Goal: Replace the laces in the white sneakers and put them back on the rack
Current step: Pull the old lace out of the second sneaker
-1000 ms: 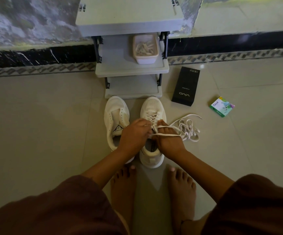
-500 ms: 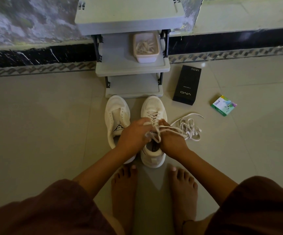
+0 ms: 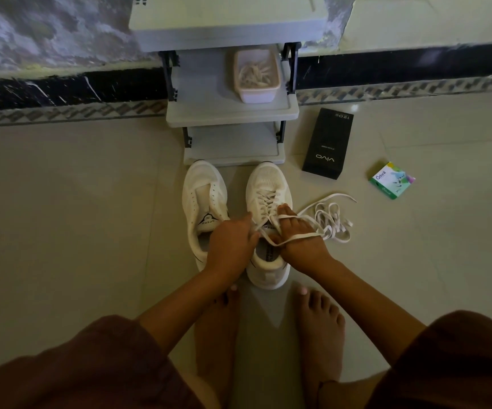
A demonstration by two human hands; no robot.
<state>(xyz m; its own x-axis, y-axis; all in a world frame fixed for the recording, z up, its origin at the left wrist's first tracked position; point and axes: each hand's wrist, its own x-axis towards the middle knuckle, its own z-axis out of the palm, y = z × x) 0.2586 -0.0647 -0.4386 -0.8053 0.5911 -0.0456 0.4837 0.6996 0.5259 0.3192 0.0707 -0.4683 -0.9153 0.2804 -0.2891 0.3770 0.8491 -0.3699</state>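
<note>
Left hand [image 3: 229, 246] and right hand [image 3: 301, 245] grip the lace [image 3: 296, 239] on the apparently laced centre sneaker [image 3: 268, 184]; left-of-centre sneaker [image 3: 200, 187] unlaced, neither racked.

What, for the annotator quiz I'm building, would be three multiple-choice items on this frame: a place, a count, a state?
1. Where is the pink tub?
A) on the floor
B) on the rack's middle shelf
C) inside a sneaker

2. How many boxes lie on the floor?
A) one
B) four
C) two

3. The left sneaker is:
A) unlaced
B) fully laced
C) upside down

Answers: 1 B, it sits on that shelf, under the top one. 2 C, one black box, one green box. 3 A, its eyelets are bare.
</note>
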